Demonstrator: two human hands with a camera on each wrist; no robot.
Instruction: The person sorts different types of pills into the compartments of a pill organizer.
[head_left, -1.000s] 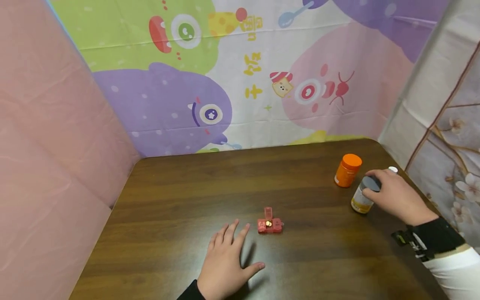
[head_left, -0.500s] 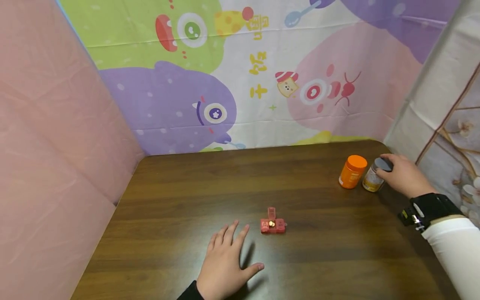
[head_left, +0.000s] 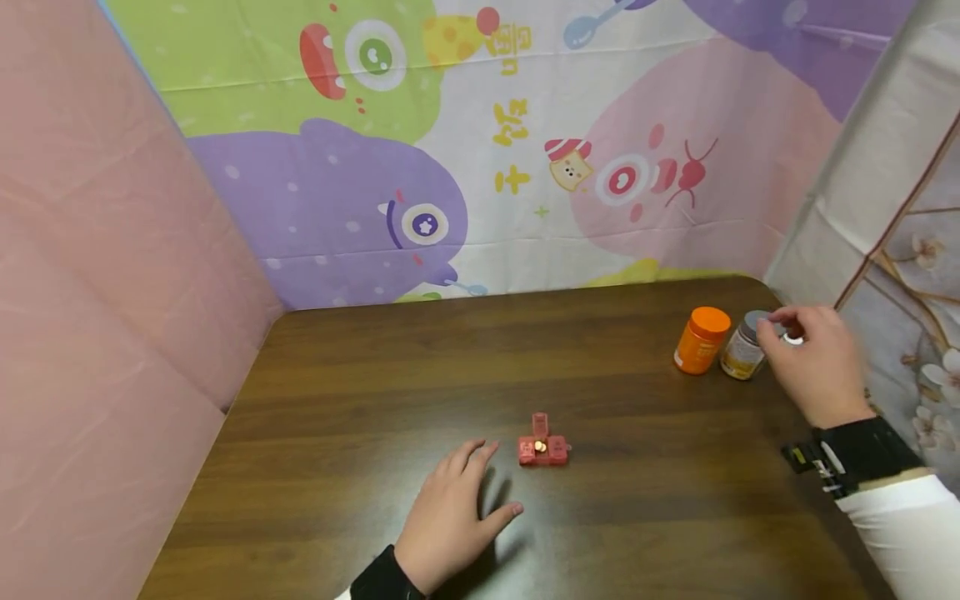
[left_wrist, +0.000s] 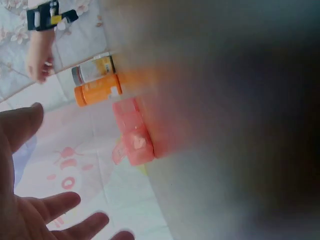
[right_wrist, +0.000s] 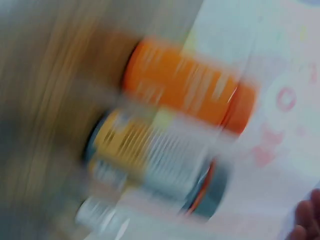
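L hand (head_left: 448, 518), fingers spread, L of pillbox (head_left: 557, 452); R hand (head_left: 821, 367), fingers loosely bent, & grey-lid btl (head_left: 741, 360) well R of it.

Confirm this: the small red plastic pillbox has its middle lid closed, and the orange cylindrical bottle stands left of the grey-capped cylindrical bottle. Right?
Not quite: the middle lid of the small red plastic pillbox is open, standing up, as the head view shows. The orange cylindrical bottle does stand left of the grey-capped cylindrical bottle.
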